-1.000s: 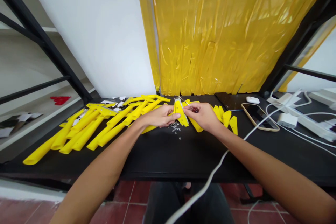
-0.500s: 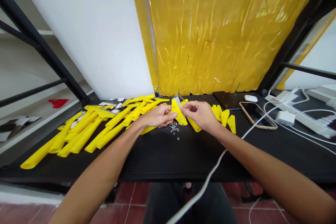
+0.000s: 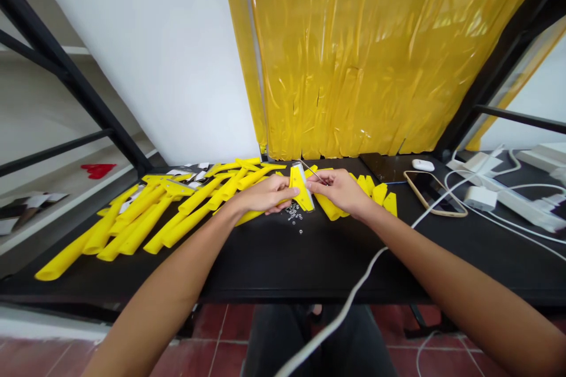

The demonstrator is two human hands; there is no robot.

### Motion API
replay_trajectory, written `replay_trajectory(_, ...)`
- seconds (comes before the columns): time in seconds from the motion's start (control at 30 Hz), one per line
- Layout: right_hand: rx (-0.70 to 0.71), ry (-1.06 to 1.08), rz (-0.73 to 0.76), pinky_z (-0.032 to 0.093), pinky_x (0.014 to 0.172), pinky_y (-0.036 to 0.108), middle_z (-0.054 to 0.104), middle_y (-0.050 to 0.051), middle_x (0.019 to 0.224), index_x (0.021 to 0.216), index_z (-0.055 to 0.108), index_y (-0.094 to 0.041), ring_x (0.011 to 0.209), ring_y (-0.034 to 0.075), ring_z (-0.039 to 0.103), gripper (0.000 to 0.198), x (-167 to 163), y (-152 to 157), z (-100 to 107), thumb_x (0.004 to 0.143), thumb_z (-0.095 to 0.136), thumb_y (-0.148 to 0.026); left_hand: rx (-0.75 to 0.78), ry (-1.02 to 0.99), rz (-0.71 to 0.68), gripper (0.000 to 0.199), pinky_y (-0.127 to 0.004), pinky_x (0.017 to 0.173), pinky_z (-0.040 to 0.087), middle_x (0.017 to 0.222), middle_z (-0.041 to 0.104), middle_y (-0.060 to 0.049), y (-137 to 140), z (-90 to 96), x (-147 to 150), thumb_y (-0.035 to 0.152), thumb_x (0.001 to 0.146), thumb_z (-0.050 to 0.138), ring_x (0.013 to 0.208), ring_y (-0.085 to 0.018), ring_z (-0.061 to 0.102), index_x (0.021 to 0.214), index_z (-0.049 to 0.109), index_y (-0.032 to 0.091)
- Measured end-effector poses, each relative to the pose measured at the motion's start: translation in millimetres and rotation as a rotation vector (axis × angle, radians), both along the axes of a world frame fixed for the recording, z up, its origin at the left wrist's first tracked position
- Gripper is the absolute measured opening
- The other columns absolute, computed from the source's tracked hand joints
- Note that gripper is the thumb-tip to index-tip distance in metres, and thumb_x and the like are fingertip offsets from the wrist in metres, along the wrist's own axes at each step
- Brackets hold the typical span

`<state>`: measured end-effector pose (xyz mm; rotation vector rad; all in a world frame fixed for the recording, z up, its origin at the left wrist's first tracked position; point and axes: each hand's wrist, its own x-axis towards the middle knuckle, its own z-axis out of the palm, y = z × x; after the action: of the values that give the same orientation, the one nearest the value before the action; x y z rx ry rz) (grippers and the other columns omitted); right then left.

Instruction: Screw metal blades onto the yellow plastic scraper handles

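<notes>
My left hand (image 3: 275,193) is closed on a yellow scraper (image 3: 300,188), its thumb lying on the yellow face. The scraper's handle points down and left, mostly behind the hand. A flat metal blade (image 3: 308,174) shows along the head's right side. My right hand (image 3: 338,189) is closed around a thin metal rod (image 3: 312,171), whose far end reaches over the top of the scraper head; its exact kind is unclear. The right thumb and fingers are at the blade's edge. Just below the scraper, several small metal nuts (image 3: 293,214) lie loose on the black table (image 3: 283,265).
Many yellow scraper handles (image 3: 145,212) are piled at the left. Yellow head pieces (image 3: 379,195) lie right of my right hand. Farther right are a phone (image 3: 435,193), a white case (image 3: 423,165) and chargers (image 3: 480,198). A white cable (image 3: 354,306) crosses in front of my right forearm.
The scraper head has turned slightly, and more of the blade shows along its right side. Both hands keep their hold and have barely moved.
</notes>
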<state>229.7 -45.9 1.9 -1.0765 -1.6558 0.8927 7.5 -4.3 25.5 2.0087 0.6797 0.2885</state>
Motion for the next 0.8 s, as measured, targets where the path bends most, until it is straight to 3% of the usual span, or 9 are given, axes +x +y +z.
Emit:
replay_trajectory(0.4, 0.039, -0.055, 0.042, 0.051, 0.075, 0.034, 0.072, 0.002, 0.08, 0.086, 0.07, -0.02, 0.077, 0.019, 0.066, 0.026, 0.6, 0.1, -5.5, 0.082, 0.073, -0.046, -0.203, -0.067, 0.02, 0.046, -0.022, 0.039, 0.037, 0.057, 0.055, -0.001, 2.2, -0.8, -0.1, 0.056, 0.099, 0.051, 0.04, -0.009, 0.045, 0.076, 0.056, 0.016)
replay_trajectory(0.67, 0.027, -0.053, 0.034, 0.048, 0.076, 0.033, 0.07, 0.002, 0.082, 0.088, 0.071, -0.02, 0.079, 0.019, 0.063, 0.028, 0.1, -0.7, -3.8, 0.082, 0.072, -0.048, -0.074, -0.021, 0.011, 0.05, -0.022, 0.04, 0.035, 0.058, 0.054, -0.001, 2.3, -2.7, -0.8, 0.059, 0.097, 0.053, 0.041, -0.008, 0.046, 0.07, 0.053, 0.016)
replay_trajectory(0.8, 0.02, -0.095, 0.054, 0.043, 0.067, 0.029, 0.063, -0.001, 0.072, 0.075, 0.067, -0.02, 0.07, 0.016, 0.056, 0.034, -2.8, -3.3, -1.4, 0.083, 0.07, -0.053, -0.063, -0.008, 0.041, 0.047, -0.022, 0.04, 0.033, 0.057, 0.052, 0.002, -1.7, -0.6, 0.2, 0.06, 0.098, 0.05, 0.041, -0.008, 0.044, 0.076, 0.05, 0.019)
